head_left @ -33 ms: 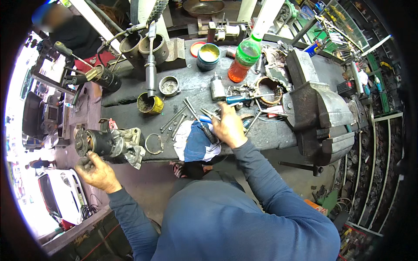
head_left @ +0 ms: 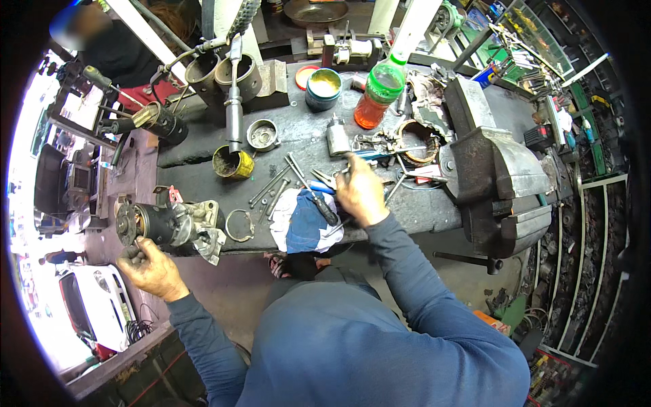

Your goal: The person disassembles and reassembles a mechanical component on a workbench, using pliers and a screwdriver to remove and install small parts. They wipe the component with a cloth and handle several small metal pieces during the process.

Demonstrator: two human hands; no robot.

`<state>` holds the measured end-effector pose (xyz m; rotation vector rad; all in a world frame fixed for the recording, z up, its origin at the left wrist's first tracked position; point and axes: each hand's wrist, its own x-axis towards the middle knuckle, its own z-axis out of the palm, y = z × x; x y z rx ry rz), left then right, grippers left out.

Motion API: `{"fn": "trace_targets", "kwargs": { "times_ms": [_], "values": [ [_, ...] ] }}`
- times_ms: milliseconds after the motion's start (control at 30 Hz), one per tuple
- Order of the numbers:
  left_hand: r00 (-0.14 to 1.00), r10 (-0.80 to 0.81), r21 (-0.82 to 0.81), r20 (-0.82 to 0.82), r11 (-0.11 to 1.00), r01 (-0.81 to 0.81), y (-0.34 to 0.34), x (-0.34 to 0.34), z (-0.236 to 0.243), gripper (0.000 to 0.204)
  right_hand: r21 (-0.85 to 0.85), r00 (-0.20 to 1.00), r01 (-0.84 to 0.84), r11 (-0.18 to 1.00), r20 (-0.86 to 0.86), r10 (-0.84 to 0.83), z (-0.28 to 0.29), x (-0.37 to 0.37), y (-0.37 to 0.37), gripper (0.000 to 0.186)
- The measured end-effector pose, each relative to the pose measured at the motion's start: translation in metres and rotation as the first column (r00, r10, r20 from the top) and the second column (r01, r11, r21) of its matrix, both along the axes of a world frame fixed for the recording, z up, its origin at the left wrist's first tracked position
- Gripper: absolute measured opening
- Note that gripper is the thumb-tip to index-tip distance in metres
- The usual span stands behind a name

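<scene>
A starter motor [head_left: 157, 224] with a black body and a pale metal nose lies at the left end of the bench. My left hand [head_left: 152, 270] is at its lower left end, fingers curled and one digit against the end cap. Its fingertips are partly hidden. My right hand [head_left: 361, 193] hovers over the tools mid-bench, index finger stretched out near a blue handle [head_left: 369, 154]. Just left of it are blue-handled pliers [head_left: 322, 185] and a black-handled screwdriver [head_left: 325, 209] lying on a blue and white cloth [head_left: 305, 227].
A big bench vise [head_left: 498, 176] stands at right beside a ring-shaped coil housing [head_left: 418, 142]. Behind are a bottle of red liquid [head_left: 378, 91], a grease tub [head_left: 323, 89], and a yellow can [head_left: 233, 163]. A metal ring [head_left: 239, 225] and bolts lie near the motor. Another person [head_left: 125, 57] is far left.
My right hand has shifted slightly to the right, showing more of the pliers and screwdriver beside it. My left hand and the starter motor have stayed put.
</scene>
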<state>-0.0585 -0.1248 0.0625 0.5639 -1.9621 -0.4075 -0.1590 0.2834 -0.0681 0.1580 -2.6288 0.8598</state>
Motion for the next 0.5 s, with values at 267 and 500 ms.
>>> {"fn": "trace_targets", "kwargs": {
  "times_ms": [267,500],
  "values": [
    [0.991,-0.117,0.279,-0.060,0.952,0.129,0.000,-0.005,-0.002,0.020,0.446,0.928,0.029,0.894,0.320,-0.189,0.010,-0.061,0.044,0.049],
    [0.994,-0.100,0.163,-0.042,0.981,0.106,-0.005,0.001,-0.010,0.022,0.143,0.932,-0.221,0.965,0.322,0.166,0.035,-0.001,0.008,0.041]
  ]
}}
